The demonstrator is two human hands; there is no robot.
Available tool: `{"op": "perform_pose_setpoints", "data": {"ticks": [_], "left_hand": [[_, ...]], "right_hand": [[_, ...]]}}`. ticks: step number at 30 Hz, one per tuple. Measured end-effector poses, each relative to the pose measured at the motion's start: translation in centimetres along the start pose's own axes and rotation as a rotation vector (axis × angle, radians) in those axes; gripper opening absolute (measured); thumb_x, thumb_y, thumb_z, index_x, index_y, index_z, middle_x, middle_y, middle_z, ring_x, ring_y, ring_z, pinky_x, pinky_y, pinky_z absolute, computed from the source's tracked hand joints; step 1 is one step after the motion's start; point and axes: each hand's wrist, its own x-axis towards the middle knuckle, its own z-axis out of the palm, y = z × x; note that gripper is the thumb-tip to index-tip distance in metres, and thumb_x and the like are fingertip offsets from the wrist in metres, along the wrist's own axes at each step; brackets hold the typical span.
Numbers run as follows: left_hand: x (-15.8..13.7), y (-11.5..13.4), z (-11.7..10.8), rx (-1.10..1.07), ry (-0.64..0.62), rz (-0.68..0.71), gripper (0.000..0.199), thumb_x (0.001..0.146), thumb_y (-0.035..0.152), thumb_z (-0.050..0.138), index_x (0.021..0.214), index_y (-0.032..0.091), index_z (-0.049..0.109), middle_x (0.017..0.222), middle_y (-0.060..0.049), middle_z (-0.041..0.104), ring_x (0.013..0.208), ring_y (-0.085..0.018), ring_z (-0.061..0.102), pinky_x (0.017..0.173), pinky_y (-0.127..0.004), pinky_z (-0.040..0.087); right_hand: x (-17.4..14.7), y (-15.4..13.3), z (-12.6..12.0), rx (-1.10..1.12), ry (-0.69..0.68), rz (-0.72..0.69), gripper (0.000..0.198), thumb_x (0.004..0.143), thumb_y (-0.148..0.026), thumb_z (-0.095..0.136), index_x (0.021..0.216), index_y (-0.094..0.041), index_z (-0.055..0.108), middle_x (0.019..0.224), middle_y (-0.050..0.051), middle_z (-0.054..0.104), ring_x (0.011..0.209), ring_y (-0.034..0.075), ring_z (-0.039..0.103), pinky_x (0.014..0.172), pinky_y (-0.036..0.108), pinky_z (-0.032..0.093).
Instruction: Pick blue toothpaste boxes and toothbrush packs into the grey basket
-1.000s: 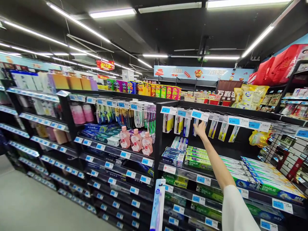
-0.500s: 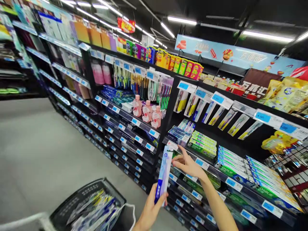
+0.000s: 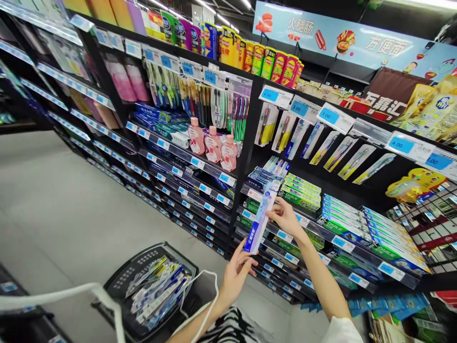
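A packaged toothbrush (image 3: 262, 216), in a long white and blue pack, is tilted in front of the shelves. My right hand (image 3: 285, 218) pinches its right edge between thumb and fingers. Just under the pack's lower end is my left hand (image 3: 237, 272), its thumb and fingers apart; a fingertip may still touch the pack's bottom. Packaged toothbrushes (image 3: 160, 290) lie heaped in a black basket (image 3: 117, 274) at lower left. Other toothbrush packs (image 3: 330, 147) hang on hooks above the hands.
Toothpaste boxes (image 3: 346, 214) line the shelf beyond my right hand. Pink bottles (image 3: 212, 145) stand on the shelf to the left. A white handle (image 3: 85, 288) crosses the lower left. A wire rack (image 3: 435, 224) is at the right.
The toothbrush pack has passed from my left hand's grip to my right hand, which has closed on its edge. My left fingers have loosened. The view has tilted down, showing more basket.
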Motion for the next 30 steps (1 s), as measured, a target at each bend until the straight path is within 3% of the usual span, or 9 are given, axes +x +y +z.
{"op": "perform_pose_setpoints", "data": {"ticks": [5,11,16,18,22,26,30], "left_hand": [[-0.1,1.2,-0.2,0.019,0.054,-0.006,0.072,0.091,0.051,0.065,0.150,0.014,0.048,0.102,-0.012,0.076,0.076,-0.018,0.067,0.063,-0.028,0.056],[0.2,1.6,-0.5,-0.031,0.136,0.000,0.075,0.088,0.056,0.067,0.148,0.013,0.051,0.092,-0.010,0.076,0.068,-0.016,0.062,0.058,-0.026,0.052],[0.3,1.6,-0.9,-0.178,0.135,-0.081,0.077,0.084,0.055,0.073,0.145,0.012,0.054,0.076,-0.006,0.071,0.059,-0.014,0.057,0.054,-0.026,0.045],[0.1,1.8,-1.0,-0.314,0.063,-0.191,0.074,0.081,0.051,0.078,0.141,0.012,0.058,0.071,-0.004,0.068,0.056,-0.012,0.053,0.052,-0.025,0.040],[-0.4,2.5,-0.9,-0.520,-0.140,-0.372,0.057,0.076,0.041,0.083,0.121,0.010,0.069,0.059,0.001,0.057,0.051,-0.009,0.044,0.049,-0.023,0.032],[-0.7,3.0,-0.7,-0.615,-0.226,-0.437,0.045,0.087,0.053,0.067,0.103,0.010,0.070,0.058,0.000,0.053,0.052,-0.011,0.042,0.049,-0.024,0.031],[-0.5,3.2,-0.5,-0.649,-0.198,-0.400,0.050,0.089,0.061,0.064,0.073,0.014,0.059,0.058,0.002,0.047,0.051,-0.009,0.036,0.050,-0.023,0.029]], "right_hand": [[0.2,-0.3,1.2,0.023,-0.051,-0.006,0.047,0.082,-0.039,0.079,0.119,-0.021,0.055,0.082,-0.001,0.071,0.066,0.015,0.068,0.066,0.030,0.056],[0.9,-0.9,2.3,0.077,-0.128,-0.023,0.048,0.083,-0.040,0.079,0.120,-0.023,0.054,0.089,0.001,0.071,0.067,0.013,0.065,0.067,0.029,0.056],[0.7,-1.4,2.6,0.227,-0.349,-0.080,0.054,0.081,-0.035,0.082,0.126,-0.026,0.053,0.133,0.010,0.062,0.107,0.021,0.067,0.091,0.038,0.058],[0.5,-1.2,2.8,0.304,-0.437,-0.068,0.055,0.075,-0.030,0.087,0.120,-0.025,0.055,0.128,0.011,0.064,0.109,0.023,0.068,0.093,0.041,0.057],[0.4,-0.5,3.5,0.375,-0.291,-0.016,0.053,0.063,-0.024,0.094,0.103,-0.022,0.058,0.088,0.001,0.071,0.078,0.016,0.070,0.079,0.034,0.059],[0.8,-0.2,3.9,0.325,-0.127,0.016,0.055,0.060,-0.029,0.095,0.104,-0.019,0.064,0.089,0.002,0.072,0.076,0.017,0.069,0.077,0.035,0.061],[1.0,-0.6,3.8,0.318,-0.105,-0.010,0.054,0.063,-0.030,0.093,0.107,-0.020,0.064,0.095,0.004,0.072,0.080,0.018,0.068,0.077,0.034,0.059]]}}
